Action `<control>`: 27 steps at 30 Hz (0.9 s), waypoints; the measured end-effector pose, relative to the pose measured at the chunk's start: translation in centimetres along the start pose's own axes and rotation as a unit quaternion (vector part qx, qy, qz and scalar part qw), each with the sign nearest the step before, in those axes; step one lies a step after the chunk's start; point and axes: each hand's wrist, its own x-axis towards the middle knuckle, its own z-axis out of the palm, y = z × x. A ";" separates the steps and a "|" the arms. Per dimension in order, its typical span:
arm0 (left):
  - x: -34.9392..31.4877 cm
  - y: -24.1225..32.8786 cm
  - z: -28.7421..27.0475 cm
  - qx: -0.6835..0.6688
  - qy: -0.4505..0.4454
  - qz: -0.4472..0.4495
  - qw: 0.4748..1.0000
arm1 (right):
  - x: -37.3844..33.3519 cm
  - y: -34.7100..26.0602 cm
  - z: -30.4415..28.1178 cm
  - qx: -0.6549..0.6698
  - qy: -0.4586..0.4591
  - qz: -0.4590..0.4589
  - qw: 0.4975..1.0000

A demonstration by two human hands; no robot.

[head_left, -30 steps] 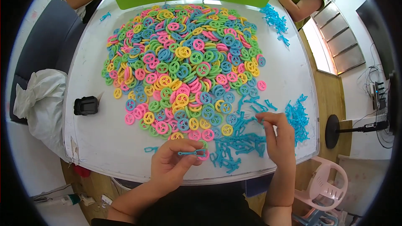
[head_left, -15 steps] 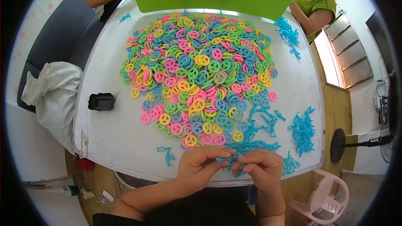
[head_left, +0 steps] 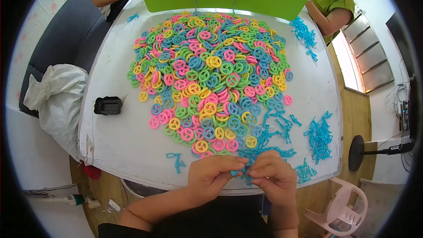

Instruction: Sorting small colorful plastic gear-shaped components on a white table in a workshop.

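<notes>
The right hand (head_left: 277,178) had met the left hand (head_left: 206,178) by the surface's (head_left: 128,136) near edge, left fingers clamped on a blue piece (head_left: 235,173), the right's grip unclear, suggesting two-handed work.

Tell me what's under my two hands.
Around your left hand and right hand, the white table shows, with blue plastic pieces just beyond the right one. Whatever lies directly beneath either hand is covered.

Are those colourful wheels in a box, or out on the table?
Out: the wheels lie in a big, loose heap right on the white table.
</notes>
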 end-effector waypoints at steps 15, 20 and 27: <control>0.0 0.2 -0.2 0.044 -0.004 0.027 0.999 | 0.1 0.6 0.1 0.069 -0.004 0.026 0.997; 0.1 0.3 -0.1 0.121 -0.012 0.077 0.990 | 0.1 -0.3 -0.3 0.060 -0.022 0.071 0.995; -0.5 0.5 -0.5 0.141 -0.021 0.125 0.982 | 0.2 -0.4 0.0 0.094 -0.065 0.119 0.986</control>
